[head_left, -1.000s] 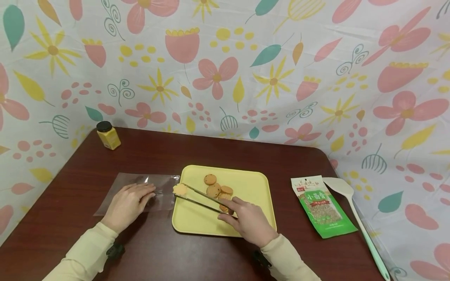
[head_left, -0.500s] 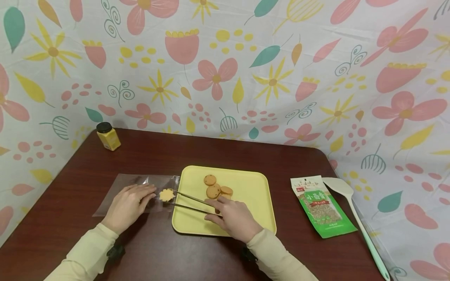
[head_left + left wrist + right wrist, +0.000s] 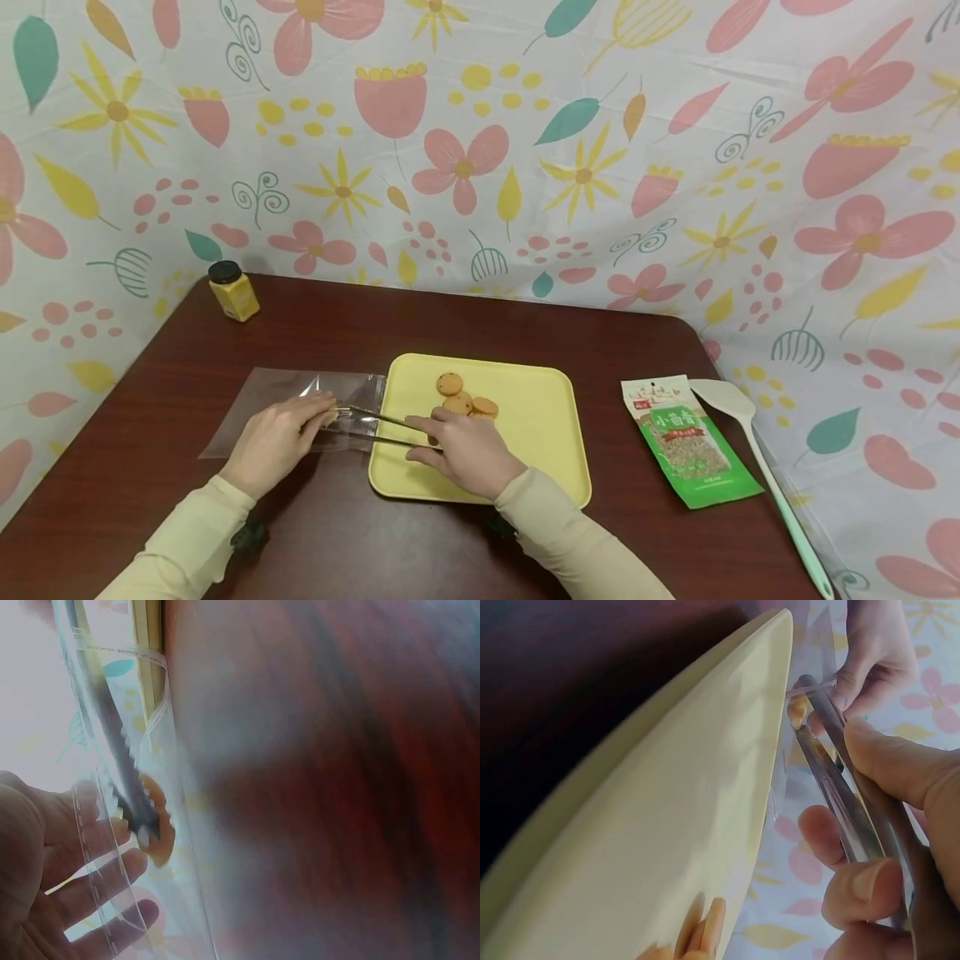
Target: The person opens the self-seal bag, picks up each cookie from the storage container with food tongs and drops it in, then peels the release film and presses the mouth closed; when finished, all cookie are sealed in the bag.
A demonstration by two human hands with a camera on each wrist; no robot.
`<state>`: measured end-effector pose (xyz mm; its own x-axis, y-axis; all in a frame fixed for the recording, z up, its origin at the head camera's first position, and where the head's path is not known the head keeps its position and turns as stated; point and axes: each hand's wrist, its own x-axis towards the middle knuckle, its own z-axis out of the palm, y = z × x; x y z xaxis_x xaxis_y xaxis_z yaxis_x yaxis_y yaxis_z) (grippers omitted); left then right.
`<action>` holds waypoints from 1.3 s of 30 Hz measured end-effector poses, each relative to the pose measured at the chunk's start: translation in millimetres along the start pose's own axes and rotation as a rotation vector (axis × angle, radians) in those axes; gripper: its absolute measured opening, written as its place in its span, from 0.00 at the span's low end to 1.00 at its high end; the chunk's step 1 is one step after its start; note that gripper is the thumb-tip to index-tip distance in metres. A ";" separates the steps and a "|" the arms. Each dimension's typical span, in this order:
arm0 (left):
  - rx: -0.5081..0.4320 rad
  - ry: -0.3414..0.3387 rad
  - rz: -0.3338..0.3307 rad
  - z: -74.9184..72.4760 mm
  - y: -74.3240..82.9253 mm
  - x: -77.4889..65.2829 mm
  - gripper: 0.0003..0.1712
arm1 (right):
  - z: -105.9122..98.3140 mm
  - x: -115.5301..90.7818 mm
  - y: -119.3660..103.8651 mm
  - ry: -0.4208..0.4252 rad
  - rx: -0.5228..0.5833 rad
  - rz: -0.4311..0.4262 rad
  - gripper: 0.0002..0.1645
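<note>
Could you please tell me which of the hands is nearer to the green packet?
Right. The right hand grips tongs over the tray, left of the packet; the left hand is at the clear bag, farther left beyond the tray.

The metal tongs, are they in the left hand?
No, the right hand grips the metal tongs, while the left hand touches the clear plastic bag.

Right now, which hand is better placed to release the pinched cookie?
The right hand, probably: it grips the tongs, whose tips hold the cookie. The left hand, apparently holding the edge of the clear bag, seems best left there.
</note>
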<state>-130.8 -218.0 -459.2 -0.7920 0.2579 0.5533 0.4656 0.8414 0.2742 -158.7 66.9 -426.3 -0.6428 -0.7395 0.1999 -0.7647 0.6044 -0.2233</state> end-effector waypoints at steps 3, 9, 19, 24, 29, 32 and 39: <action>-0.001 -0.014 -0.012 0.0 1.0 -0.1 0.15 | 1.9 6.0 -1.5 -0.016 0.013 0.015 0.26; -0.004 -0.017 -0.027 0.9 0.8 -1.1 0.15 | 6.2 15.6 -3.2 -0.025 -0.011 0.008 0.27; 0.004 -0.005 -0.027 0.8 0.9 -0.2 0.15 | 12.0 27.7 -4.9 -0.064 0.006 0.003 0.27; 0.002 -0.032 -0.037 0.1 2.4 -1.4 0.14 | 13.9 32.4 -7.4 -0.078 0.018 0.011 0.28; 0.010 -0.026 -0.038 0.7 1.9 -1.8 0.14 | 15.0 36.0 -9.4 -0.093 0.017 0.012 0.28; 0.010 0.005 -0.022 1.8 0.6 -1.3 0.14 | 15.6 37.9 -9.9 -0.088 -0.003 0.012 0.29; 0.018 0.010 -0.019 2.8 0.0 -1.4 0.14 | 18.5 40.1 -9.7 -0.087 -0.018 0.017 0.30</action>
<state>-130.7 -217.0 -462.2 -0.7964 0.2371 0.5564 0.4432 0.8547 0.2702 -176.2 25.9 -433.8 -0.6497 -0.7518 0.1125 -0.7552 0.6215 -0.2085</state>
